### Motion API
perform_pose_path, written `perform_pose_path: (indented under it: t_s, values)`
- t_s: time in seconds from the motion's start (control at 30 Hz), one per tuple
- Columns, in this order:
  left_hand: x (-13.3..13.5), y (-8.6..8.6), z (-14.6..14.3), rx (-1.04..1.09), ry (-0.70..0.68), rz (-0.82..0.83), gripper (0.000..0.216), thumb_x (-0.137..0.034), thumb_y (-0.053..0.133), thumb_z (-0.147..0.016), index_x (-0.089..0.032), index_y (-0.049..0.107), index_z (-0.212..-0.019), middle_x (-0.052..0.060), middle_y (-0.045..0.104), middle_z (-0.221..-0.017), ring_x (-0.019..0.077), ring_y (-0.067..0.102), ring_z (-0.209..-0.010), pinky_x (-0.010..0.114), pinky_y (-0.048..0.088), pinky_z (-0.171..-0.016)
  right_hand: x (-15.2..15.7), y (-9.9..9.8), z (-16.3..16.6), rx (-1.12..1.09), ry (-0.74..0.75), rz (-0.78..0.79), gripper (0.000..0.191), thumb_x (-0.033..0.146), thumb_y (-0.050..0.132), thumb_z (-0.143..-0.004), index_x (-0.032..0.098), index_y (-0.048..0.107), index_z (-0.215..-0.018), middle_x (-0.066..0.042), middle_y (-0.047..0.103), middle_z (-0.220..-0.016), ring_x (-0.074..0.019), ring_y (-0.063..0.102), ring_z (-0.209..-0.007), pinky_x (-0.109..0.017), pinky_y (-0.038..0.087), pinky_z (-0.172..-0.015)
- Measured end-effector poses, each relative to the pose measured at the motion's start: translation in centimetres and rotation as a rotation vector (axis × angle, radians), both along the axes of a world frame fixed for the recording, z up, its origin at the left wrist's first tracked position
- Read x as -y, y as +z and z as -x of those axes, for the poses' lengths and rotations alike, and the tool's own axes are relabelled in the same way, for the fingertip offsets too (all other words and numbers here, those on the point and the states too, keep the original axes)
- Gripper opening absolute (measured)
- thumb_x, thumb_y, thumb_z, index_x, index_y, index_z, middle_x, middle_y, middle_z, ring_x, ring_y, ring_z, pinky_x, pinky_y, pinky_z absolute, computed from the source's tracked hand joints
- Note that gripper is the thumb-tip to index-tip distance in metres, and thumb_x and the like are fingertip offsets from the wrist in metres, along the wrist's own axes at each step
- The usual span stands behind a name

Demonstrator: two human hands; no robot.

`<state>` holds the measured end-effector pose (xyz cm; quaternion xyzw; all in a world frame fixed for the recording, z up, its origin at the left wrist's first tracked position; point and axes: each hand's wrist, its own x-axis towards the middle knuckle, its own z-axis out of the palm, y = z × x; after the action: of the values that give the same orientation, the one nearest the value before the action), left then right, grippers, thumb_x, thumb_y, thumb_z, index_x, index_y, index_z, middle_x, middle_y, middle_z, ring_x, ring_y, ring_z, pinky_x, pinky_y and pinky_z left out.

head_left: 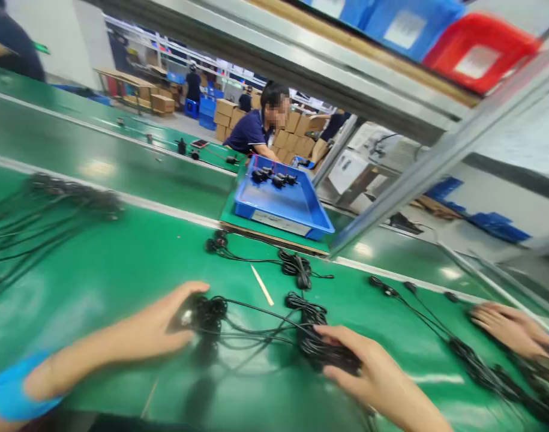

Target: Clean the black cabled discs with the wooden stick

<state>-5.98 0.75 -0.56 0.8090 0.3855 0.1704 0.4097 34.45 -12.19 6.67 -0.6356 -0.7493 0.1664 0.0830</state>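
Note:
My left hand curves around a cluster of black plug ends, its thumb and fingers on either side. Black cords run from that cluster to several coiled black cables. My right hand is closed about the near part of these coils, with the fingertips partly hidden by the cable. The plug ends are blurred, so their exact shape does not show. Just beyond lies another coiled black cable with its plug ends to the left. A thin pale stick rests between.
Many black cables are spread at the left. At the right another person's hands rest near more cable bundles. A blue tray holds black parts, with a person behind it. A metal post and overhead shelf border the bench.

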Motion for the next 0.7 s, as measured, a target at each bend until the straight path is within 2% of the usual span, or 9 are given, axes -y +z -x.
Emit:
perform_pose_path:
  t_s: [0.1, 0.17, 0.3, 0.33, 0.4, 0.5, 0.57, 0.63, 0.7]
  values:
    - [0.3, -2.5, -0.3, -0.001, -0.056, -0.059, 0.086, -0.036, 0.066, -0.080, -0.037, 0.019, -0.152, 0.004, 0.027, -0.160, 0.0338, 0.033, -0.143, 0.050, 0.028, -0.117, 0.7, -2.2, 0.0, 0.082, -0.110, -0.092, 0.083, 0.015, 0.070, -0.070, 0.028, 0.039, -0.146, -0.009, 0.042, -0.146, -0.0240, 0.042, -0.134, -0.038, 0.038, -0.107]
    - [0.3, -3.6, -0.2, 0.013, -0.098, -0.116, 0.103, -0.046, 0.075, -0.073, -0.038, 0.011, -0.154, 0.004, 0.019, -0.162, 0.0375, 0.028, -0.144, 0.053, 0.027, -0.117, 0.5, -3.6, 0.0, 0.156, -0.146, -0.119, 0.100, 0.016, 0.078, -0.062, 0.025, 0.030, -0.150, -0.013, 0.026, -0.154, -0.0300, 0.027, -0.142, -0.045, 0.030, -0.112]
    - [0.1, -4.4, 0.0, -0.003, -0.177, -0.178, 0.129, -0.064, 0.082, -0.054, -0.036, 0.005, -0.154, 0.009, 0.012, -0.164, 0.0433, 0.022, -0.145, 0.059, 0.024, -0.116, -1.4, -4.4, -0.6, 0.165, -0.117, 0.123, 0.132, 0.033, 0.090, -0.046, 0.024, 0.015, -0.154, -0.015, 0.001, -0.160, -0.0350, 0.008, -0.146, -0.047, 0.026, -0.115]
    - [0.0, -4.3, -0.1, -0.011, -0.178, -0.170, 0.129, -0.066, 0.081, -0.054, -0.035, 0.006, -0.154, 0.009, 0.012, -0.163, 0.0430, 0.022, -0.145, 0.059, 0.024, -0.117, -1.9, -4.3, -0.8, 0.154, -0.088, 0.180, 0.133, 0.035, 0.090, -0.045, 0.024, 0.016, -0.154, -0.015, 0.001, -0.160, -0.0346, 0.007, -0.146, -0.046, 0.026, -0.115]
    - [0.2, -3.7, -0.3, -0.009, -0.161, -0.136, 0.123, -0.066, 0.079, -0.057, -0.034, 0.009, -0.153, 0.010, 0.015, -0.162, 0.0405, 0.024, -0.145, 0.056, 0.024, -0.118, -2.7, -4.1, -1.0, 0.155, -0.037, 0.200, 0.121, 0.033, 0.086, -0.048, 0.024, 0.025, -0.152, -0.014, 0.012, -0.157, -0.0339, 0.013, -0.145, -0.044, 0.026, -0.116]
    - [0.5, -2.4, -0.6, 0.046, -0.166, -0.074, 0.120, -0.061, 0.082, -0.058, -0.031, 0.015, -0.152, 0.013, 0.022, -0.160, 0.0378, 0.027, -0.144, 0.053, 0.024, -0.119, -3.1, -5.0, -1.8, 0.149, 0.020, 0.143, 0.097, 0.028, 0.074, -0.056, 0.020, 0.035, -0.145, -0.014, 0.030, -0.145, -0.0324, 0.035, -0.135, -0.042, 0.035, -0.111]
    - [0.4, -1.8, -0.6, 0.092, -0.160, -0.026, 0.124, -0.057, 0.085, -0.056, -0.028, 0.013, -0.153, 0.015, 0.023, -0.159, 0.0366, 0.027, -0.144, 0.052, 0.023, -0.119, -3.3, -6.8, -3.0, 0.120, 0.076, 0.129, 0.092, 0.027, 0.066, -0.061, 0.018, 0.030, -0.145, -0.016, 0.028, -0.144, -0.0304, 0.044, -0.128, -0.040, 0.041, -0.107]
    - [0.2, -1.4, -0.5, 0.154, -0.160, 0.010, 0.125, -0.055, 0.086, -0.058, -0.026, 0.010, -0.153, 0.016, 0.026, -0.157, 0.0353, 0.031, -0.142, 0.050, 0.027, -0.117, -3.6, -9.0, -4.5, 0.134, 0.133, 0.028, 0.093, 0.027, 0.064, -0.062, 0.021, 0.026, -0.147, -0.015, 0.022, -0.150, -0.0333, 0.036, -0.135, -0.045, 0.036, -0.112]
    - [-0.2, -1.1, -0.2, 0.176, -0.087, 0.019, 0.099, -0.053, 0.073, -0.076, -0.025, 0.016, -0.152, 0.015, 0.037, -0.150, 0.0302, 0.042, -0.134, 0.046, 0.034, -0.113, -3.9, -11.2, -5.8, 0.150, 0.192, -0.088, 0.096, 0.029, 0.065, -0.063, 0.025, 0.020, -0.148, -0.014, 0.024, -0.151, -0.0355, 0.035, -0.136, -0.048, 0.039, -0.110]
